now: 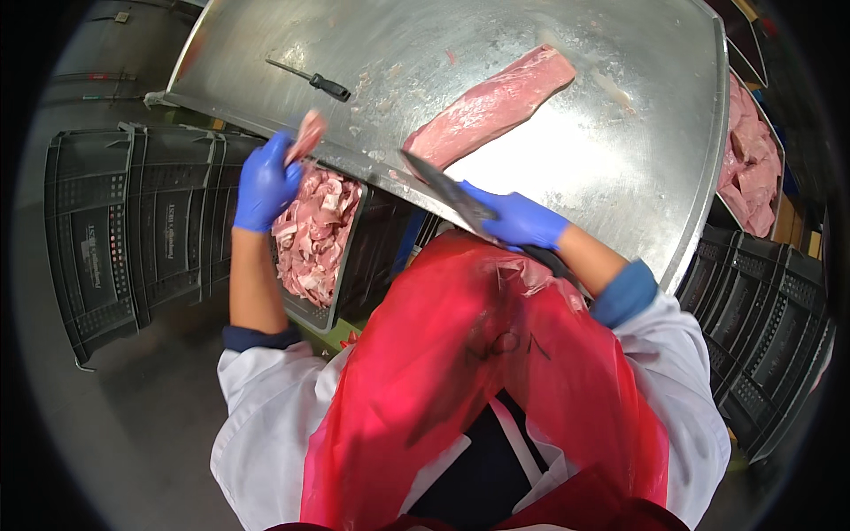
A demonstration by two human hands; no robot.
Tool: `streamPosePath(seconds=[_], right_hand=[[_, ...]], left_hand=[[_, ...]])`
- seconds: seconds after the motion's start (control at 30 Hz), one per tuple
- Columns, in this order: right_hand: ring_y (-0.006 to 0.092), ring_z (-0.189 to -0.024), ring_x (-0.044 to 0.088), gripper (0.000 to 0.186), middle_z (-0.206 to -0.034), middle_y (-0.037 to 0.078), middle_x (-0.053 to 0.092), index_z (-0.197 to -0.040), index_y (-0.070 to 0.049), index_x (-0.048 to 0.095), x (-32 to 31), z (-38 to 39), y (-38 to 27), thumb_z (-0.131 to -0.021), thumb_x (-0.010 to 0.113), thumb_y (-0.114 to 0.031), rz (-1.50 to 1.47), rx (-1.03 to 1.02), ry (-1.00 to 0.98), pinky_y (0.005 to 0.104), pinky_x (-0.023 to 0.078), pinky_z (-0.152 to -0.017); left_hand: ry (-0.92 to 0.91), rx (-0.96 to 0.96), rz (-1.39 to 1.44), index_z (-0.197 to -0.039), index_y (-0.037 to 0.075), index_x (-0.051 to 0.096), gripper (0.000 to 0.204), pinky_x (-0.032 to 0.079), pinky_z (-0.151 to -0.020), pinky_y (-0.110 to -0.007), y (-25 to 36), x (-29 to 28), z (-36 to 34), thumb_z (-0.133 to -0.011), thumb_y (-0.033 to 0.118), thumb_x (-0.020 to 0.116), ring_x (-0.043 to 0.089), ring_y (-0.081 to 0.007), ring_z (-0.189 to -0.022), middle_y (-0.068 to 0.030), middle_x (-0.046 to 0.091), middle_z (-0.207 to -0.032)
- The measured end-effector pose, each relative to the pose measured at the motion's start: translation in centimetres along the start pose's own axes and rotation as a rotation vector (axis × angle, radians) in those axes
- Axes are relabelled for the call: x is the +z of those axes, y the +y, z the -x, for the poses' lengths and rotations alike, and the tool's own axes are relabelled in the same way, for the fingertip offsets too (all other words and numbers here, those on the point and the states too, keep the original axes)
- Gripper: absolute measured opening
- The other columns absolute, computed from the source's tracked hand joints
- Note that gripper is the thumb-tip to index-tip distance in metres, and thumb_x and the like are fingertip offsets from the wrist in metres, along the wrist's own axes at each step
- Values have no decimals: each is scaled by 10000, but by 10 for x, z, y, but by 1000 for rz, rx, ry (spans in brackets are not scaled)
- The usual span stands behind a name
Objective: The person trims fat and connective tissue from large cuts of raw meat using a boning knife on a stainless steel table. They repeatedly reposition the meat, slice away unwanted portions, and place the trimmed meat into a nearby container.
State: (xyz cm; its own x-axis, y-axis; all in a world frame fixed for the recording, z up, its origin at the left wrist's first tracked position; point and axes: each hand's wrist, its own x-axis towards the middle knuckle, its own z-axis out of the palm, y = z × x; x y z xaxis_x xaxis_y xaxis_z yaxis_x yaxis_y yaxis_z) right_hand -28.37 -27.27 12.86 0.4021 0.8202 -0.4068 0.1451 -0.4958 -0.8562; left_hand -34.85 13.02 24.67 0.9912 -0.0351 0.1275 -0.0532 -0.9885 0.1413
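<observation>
A person in a white coat and translucent red plastic apron (460, 354) stands at a curved stainless-steel table (620, 159). The left hand (264, 184), in a blue glove, is raised at nine o'clock off the table's edge, forearm upright, fingers pinched on a small pink scrap of raw meat (308, 134). The scrap hangs above a dark crate of pale meat trimmings (312, 232) directly below at six o'clock. The right hand (521, 221), also blue-gloved, is closed around the handle of a long dark-bladed knife (443, 184); the blade points toward ten o'clock, its tip just beside the near end of a long pink pork loin (491, 106) lying on the steel. The handle is hidden inside the fist. A slim black-handled sharpening steel (310, 80) rests at eleven o'clock. A tub of pink meat cuts (753, 168), at three o'clock, is cut off by the table rim.
</observation>
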Motion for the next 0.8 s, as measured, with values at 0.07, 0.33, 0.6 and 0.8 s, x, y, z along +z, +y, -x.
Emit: streamPosePath(seconds=[0.07,0.33,0.6,0.8], right_hand=[[158,-562,595,736,-765,113,646,-1605,-225,239,-9,45,32,-924,496,-118,-110,30,149,313,520,-615],[68,-518,519,803,-675,11,574,-1608,-250,239,-38,146,81,-904,545,-16,-595,289,658,242,453,-457],[75,-482,501,809,-636,16,566,-1612,-240,214,-10,216,108,-909,529,6,-728,291,881,250,464,-465],[63,-505,519,824,-673,26,587,-1615,-260,192,4,263,143,-914,514,29,-747,375,1008,234,467,-461]], left_hand=[[-219,-262,-93,-970,63,585,191,516,-769,-522,-64,30,48,-839,189,644,637,-440,-878,-233,651,-937],[-161,42,137,-1369,-27,485,852,409,-1085,-499,143,205,-87,-742,478,763,511,-427,-1280,-280,541,-1353],[-569,-624,1809,-1366,-60,499,682,502,-1015,-487,144,264,-211,-820,302,688,618,-389,-1145,-236,627,-1243],[-264,-721,2184,-1285,-13,542,509,508,-1003,-457,275,271,-151,-862,248,653,639,-329,-1117,-192,648,-1211]])
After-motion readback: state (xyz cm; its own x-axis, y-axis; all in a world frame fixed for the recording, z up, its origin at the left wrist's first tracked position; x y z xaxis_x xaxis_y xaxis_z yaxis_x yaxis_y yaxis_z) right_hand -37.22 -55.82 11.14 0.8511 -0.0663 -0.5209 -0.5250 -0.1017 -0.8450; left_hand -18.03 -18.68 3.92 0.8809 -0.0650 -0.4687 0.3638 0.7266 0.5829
